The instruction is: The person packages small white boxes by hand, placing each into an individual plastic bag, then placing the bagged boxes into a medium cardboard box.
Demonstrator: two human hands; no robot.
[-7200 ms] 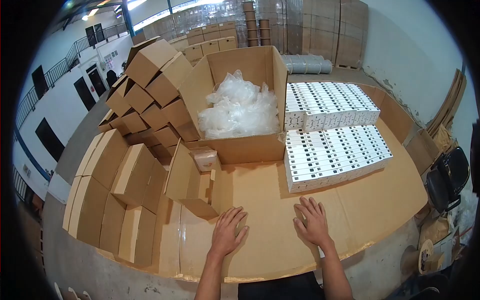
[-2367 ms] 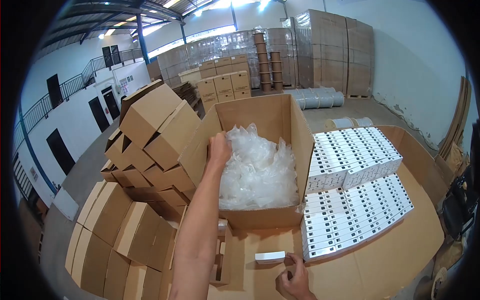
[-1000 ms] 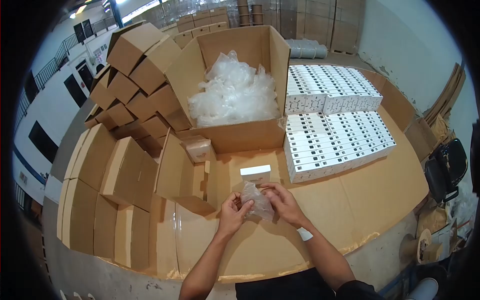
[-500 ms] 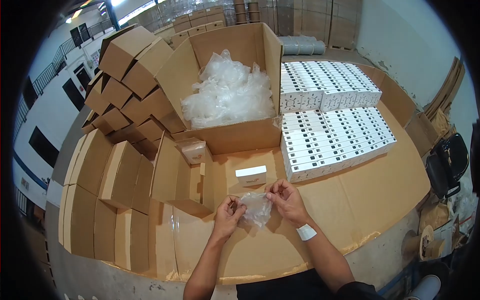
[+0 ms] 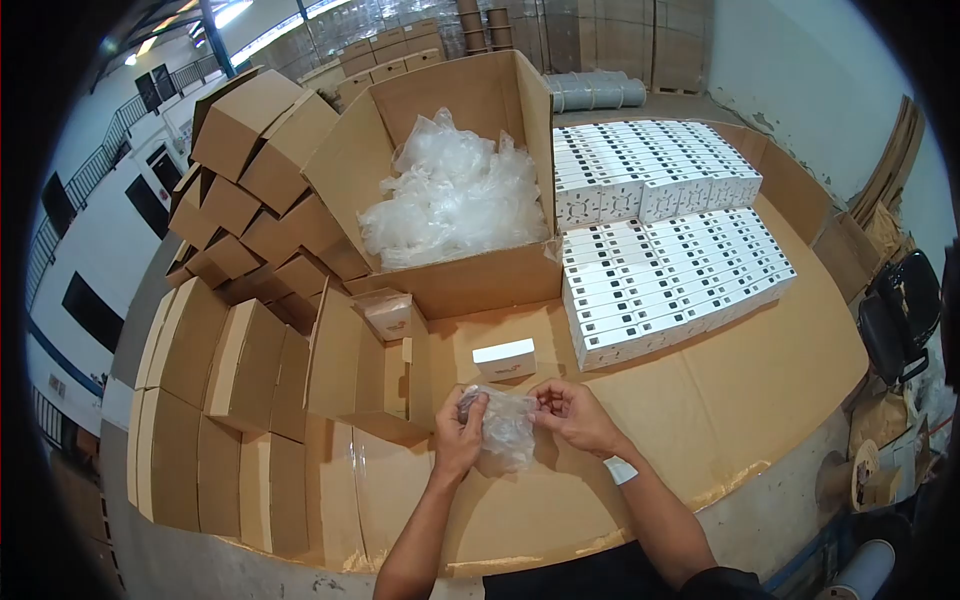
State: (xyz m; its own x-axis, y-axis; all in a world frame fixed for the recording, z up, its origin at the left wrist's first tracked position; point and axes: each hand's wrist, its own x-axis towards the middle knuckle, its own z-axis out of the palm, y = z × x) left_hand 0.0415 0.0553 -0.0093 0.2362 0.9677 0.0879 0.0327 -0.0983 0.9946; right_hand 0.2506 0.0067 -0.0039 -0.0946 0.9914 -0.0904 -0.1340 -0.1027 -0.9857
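Observation:
A crumpled clear plastic bag [image 5: 508, 432] hangs between my two hands, low over the cardboard-covered table. My left hand [image 5: 461, 428] pinches its left side, with the thumb on top. The fingers of my right hand [image 5: 572, 412] are closed on its upper right edge. Just beyond the bag, a small white box [image 5: 504, 359] with red print stands on the cardboard. To the left is an open brown carton [image 5: 350, 365] with a bagged white box [image 5: 388, 318] inside at its far end.
Behind stands a large open carton [image 5: 470, 285] heaped with clear plastic bags [image 5: 455, 195]. Rows of white boxes [image 5: 680, 285] are stacked at the right. Brown cartons [image 5: 180, 440] stand at the left, with more piled behind them [image 5: 240, 130]. A black chair [image 5: 903, 310] is at the far right.
The bag has been turned and hangs slightly lower, with its surface more bunched. My left hand has shifted its grip on the bag's side. The camera view has moved slightly.

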